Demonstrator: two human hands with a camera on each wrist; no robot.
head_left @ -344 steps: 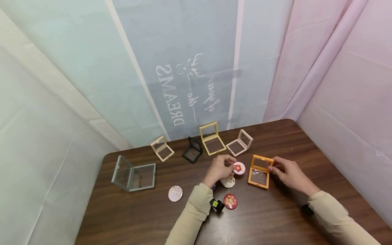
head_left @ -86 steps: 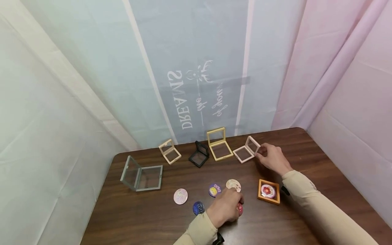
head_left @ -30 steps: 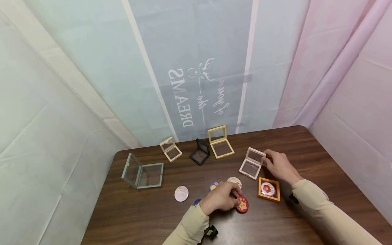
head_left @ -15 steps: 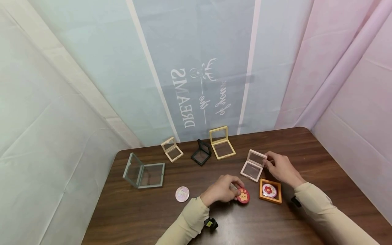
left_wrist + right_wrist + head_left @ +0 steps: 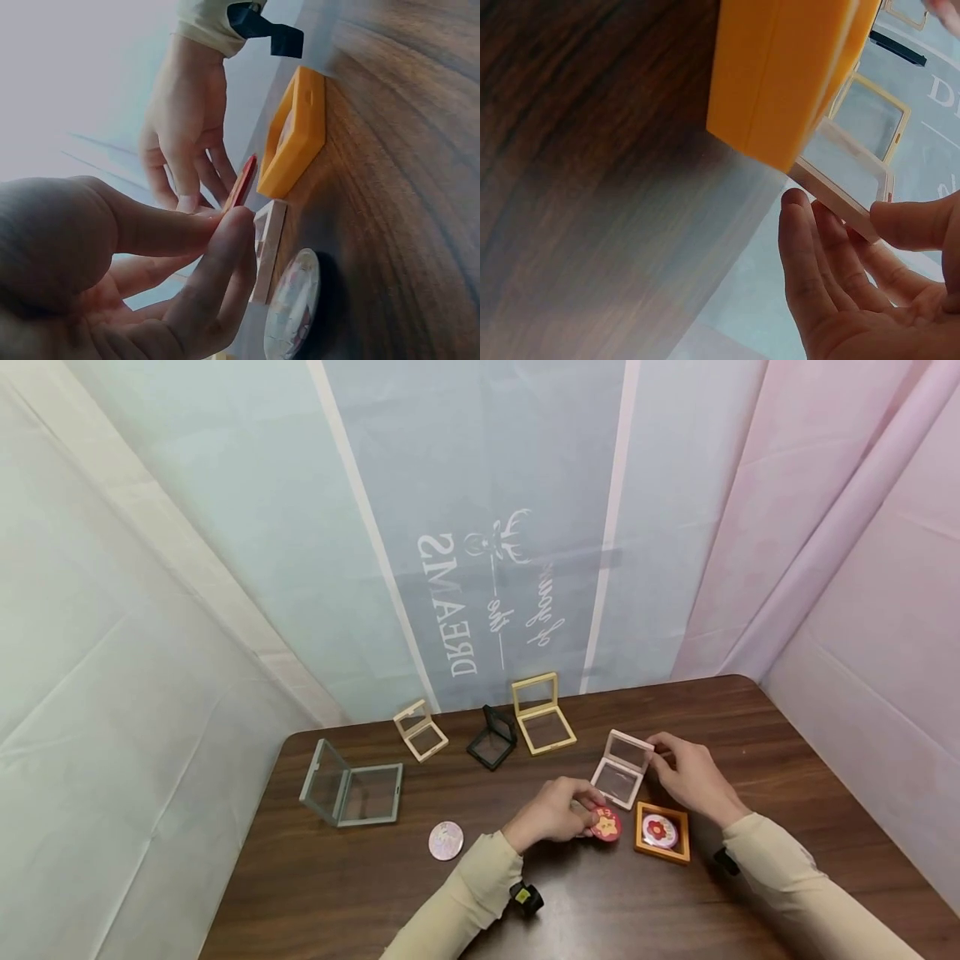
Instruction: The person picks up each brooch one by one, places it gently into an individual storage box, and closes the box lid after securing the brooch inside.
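Note:
Between thumb and fingers, my left hand (image 5: 551,814) pinches a round red badge (image 5: 606,824) with a yellow star figure; the left wrist view shows this badge (image 5: 241,182) tilted almost edge-on. It is right by the front edge of a pale pink display frame (image 5: 630,737), which stands with its lid raised. My right hand (image 5: 693,777) holds that lid by its right side, thumb and fingers on the edge in the right wrist view. Just in front of the pink frame lies a closed orange frame (image 5: 640,846) with a flower badge (image 5: 660,831) inside.
Along the back stand opened frames: yellow (image 5: 553,747), black (image 5: 492,767) and cream (image 5: 425,757). A larger grey-green frame (image 5: 367,821) is at left. A pale badge (image 5: 446,841) lies mid-table; another badge (image 5: 292,304) lies under my left hand.
The flower badge went into the orange frame, which was closed. My right hand has drawn the pink frame forward from the back row. My left hand has picked up the red badge and brought it there.

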